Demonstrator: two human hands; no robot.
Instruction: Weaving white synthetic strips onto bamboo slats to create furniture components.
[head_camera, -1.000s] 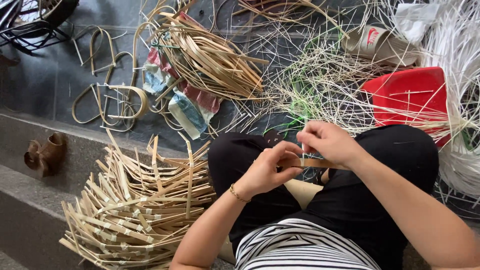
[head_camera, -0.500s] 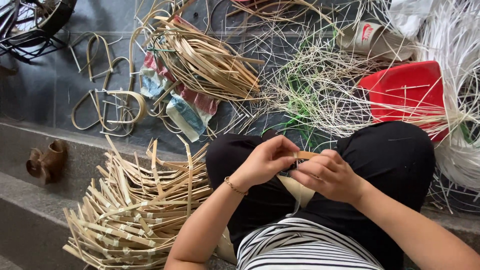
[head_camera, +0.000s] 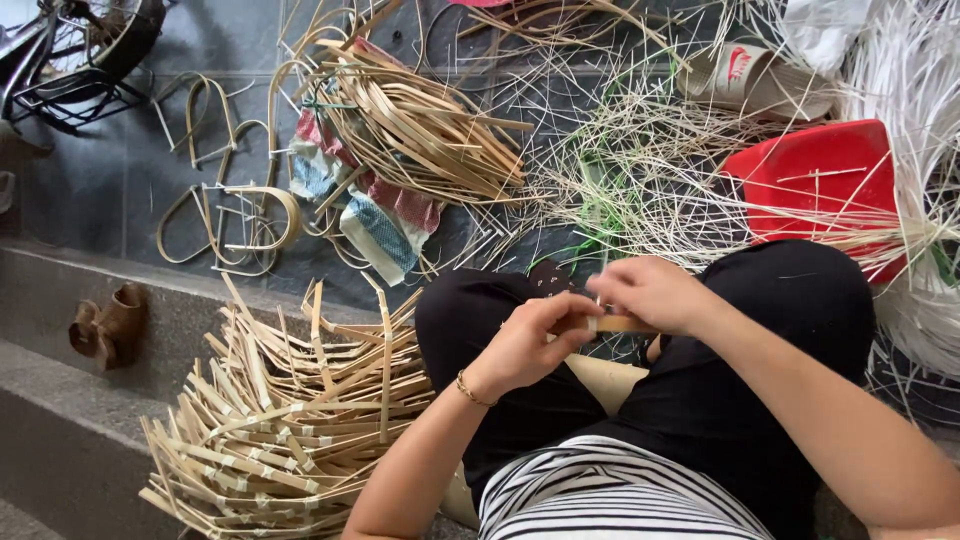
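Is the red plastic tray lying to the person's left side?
No, the red plastic tray lies on the right, beyond the right hand.

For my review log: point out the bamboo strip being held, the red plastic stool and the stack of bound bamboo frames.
bamboo strip (head_camera: 625, 324), head view, exposed middle between the hands.
red plastic stool (head_camera: 815, 180), head view, flat top.
stack of bound bamboo frames (head_camera: 290, 420), head view, centre of pile.
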